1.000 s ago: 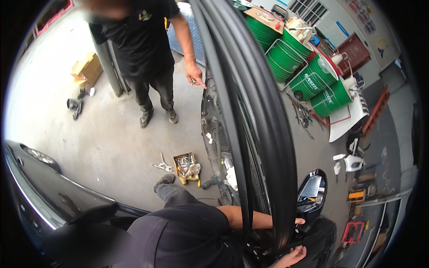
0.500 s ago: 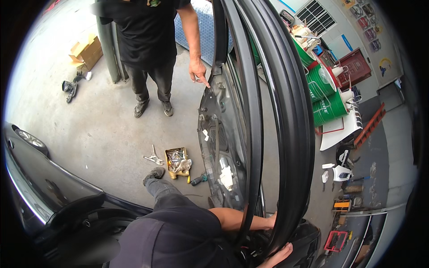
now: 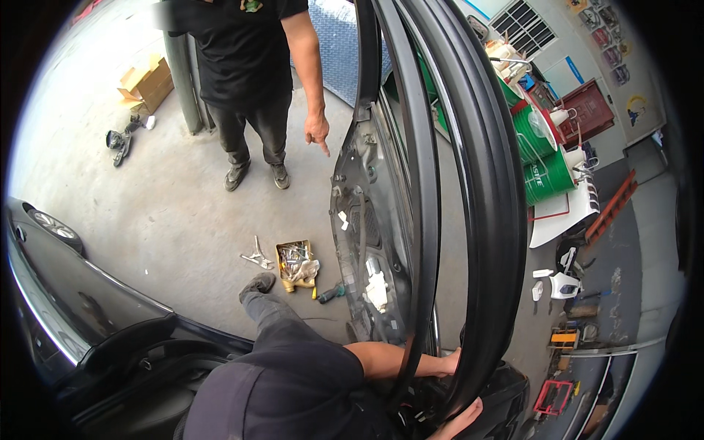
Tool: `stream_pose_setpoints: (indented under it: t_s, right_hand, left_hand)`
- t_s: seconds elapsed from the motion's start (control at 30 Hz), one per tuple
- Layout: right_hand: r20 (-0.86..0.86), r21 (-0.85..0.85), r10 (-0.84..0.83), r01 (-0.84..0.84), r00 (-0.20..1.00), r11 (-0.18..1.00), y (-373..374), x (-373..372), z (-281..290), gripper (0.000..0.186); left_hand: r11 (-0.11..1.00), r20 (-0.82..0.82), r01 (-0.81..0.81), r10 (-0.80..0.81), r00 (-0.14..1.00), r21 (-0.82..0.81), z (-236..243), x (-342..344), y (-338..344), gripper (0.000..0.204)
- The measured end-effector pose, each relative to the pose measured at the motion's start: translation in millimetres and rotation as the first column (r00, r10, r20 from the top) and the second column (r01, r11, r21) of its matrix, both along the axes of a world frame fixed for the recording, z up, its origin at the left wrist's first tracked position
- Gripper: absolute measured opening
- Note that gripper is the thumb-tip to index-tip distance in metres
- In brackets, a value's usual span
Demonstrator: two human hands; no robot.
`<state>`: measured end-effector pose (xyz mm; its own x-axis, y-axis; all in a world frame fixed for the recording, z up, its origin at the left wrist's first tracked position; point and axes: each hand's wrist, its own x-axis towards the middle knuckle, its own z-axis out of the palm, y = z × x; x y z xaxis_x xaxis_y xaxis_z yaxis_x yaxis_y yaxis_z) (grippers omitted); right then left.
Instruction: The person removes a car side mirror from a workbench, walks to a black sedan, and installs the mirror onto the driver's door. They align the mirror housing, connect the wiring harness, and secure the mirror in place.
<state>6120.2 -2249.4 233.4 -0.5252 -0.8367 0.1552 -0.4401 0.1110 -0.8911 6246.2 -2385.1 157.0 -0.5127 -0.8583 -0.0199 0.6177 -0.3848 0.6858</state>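
Co-worker's pointing hand now just off the door edge — open floor alongside

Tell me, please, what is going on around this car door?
One person has both bare hands, left and right, at the lower end of a curved black frame by the car door, whose inner side is exposed. A co-worker stands across, one hand pointing toward the door's edge. An open box of tools and a green tool sit on the floor.
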Motion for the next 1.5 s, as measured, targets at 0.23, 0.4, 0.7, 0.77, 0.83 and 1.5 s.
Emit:
stream_pose_setpoints:
  t_s: [0.23, 0.4, 0.7, 0.77, 0.83, 1.5]
  right_hand:
    - [-0.180, 0.040, -0.029, 0.037, 0.983, 0.999, 14, 50, 32, 0.048]
    - [-0.109, 0.035, -0.028, 0.032, 0.994, 0.999, 11, 37, 25, 0.046]
    - [-0.024, 0.045, -0.005, 0.006, 1.000, 0.999, 1, 2, -1, 0.042]
    - [-0.023, 0.037, -0.017, 0.018, 1.000, 0.999, 1, 1, -2, 0.044]
    - [0.020, 0.037, -0.015, 0.015, 1.000, 0.999, 2, -1, -3, 0.044]
    - [0.094, 0.093, -0.021, 0.013, 0.995, 0.996, -1, 12, 5, 0.045]
  left_hand:
    - [1.000, -0.008, 0.011, -0.011, 1.000, 0.001, -1, 4, 1, 0.077]
    - [1.000, -0.010, 0.022, -0.022, 1.000, -0.002, 2, 1, -1, 0.076]
    - [0.999, -0.019, 0.046, -0.046, 0.999, 0.000, -1, -1, -3, 0.075]
    - [0.998, -0.016, 0.056, -0.056, 0.998, 0.002, -2, -1, -3, 0.075]
    - [0.998, -0.014, 0.064, -0.064, 0.998, 0.000, -1, -1, -1, 0.074]
    - [0.992, 0.020, 0.123, -0.123, 0.992, 0.001, 3, 6, -3, 0.072]
